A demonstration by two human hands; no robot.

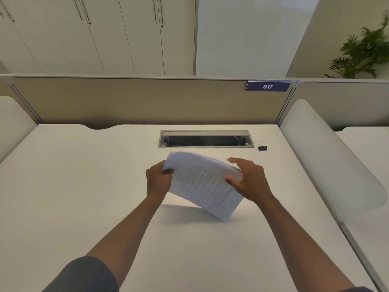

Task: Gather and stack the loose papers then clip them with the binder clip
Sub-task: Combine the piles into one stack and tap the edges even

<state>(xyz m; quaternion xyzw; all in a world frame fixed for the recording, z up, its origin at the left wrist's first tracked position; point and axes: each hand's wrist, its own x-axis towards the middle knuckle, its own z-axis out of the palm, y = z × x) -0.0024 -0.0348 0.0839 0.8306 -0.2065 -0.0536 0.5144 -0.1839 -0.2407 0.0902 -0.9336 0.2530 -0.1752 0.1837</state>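
Observation:
A stack of printed white papers (pixel 205 183) is held tilted above the white desk (pixel 84 186), its lower corner close to the desk surface. My left hand (pixel 157 179) grips the stack's upper left edge, thumb on top. My right hand (pixel 249 179) holds the right edge, thumb on the printed face and index finger stretched out behind. A small black binder clip (pixel 262 147) stands alone on the desk at the back right, apart from both hands.
An open cable tray (pixel 205 139) is set into the desk behind the papers. White rounded dividers (pixel 328 157) flank the desk on both sides. A beige partition with a blue "017" sign (pixel 267 86) closes the back.

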